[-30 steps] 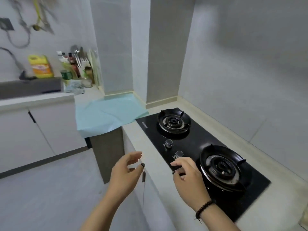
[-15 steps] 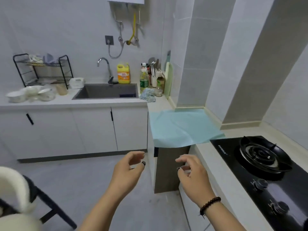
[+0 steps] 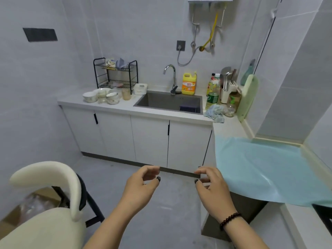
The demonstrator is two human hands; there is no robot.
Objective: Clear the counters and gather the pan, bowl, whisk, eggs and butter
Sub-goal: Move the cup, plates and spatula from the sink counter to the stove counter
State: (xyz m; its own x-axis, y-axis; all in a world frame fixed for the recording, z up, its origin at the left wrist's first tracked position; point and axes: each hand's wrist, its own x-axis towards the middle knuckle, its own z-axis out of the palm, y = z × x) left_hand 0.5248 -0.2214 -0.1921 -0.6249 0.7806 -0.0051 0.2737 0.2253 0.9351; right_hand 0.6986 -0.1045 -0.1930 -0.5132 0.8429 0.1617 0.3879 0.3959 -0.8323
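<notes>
Left hand [image 3: 142,186], right hand [image 3: 210,186] — loosely curled, empty — bowls [image 3: 100,96] upright.

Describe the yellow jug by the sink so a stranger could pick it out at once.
Find the sink set into the white counter along the far wall. Behind its rim, just right of the tap, stands the yellow jug against the wall. It is the only bright yellow container there, squat, with a moulded handle and an orange label, unlike the taller, slimmer bottles further right.

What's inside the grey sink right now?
A dark blue cloth-like item lies at the right end of the grey sink. The near wall hides the basin floor closest to the camera.
</notes>
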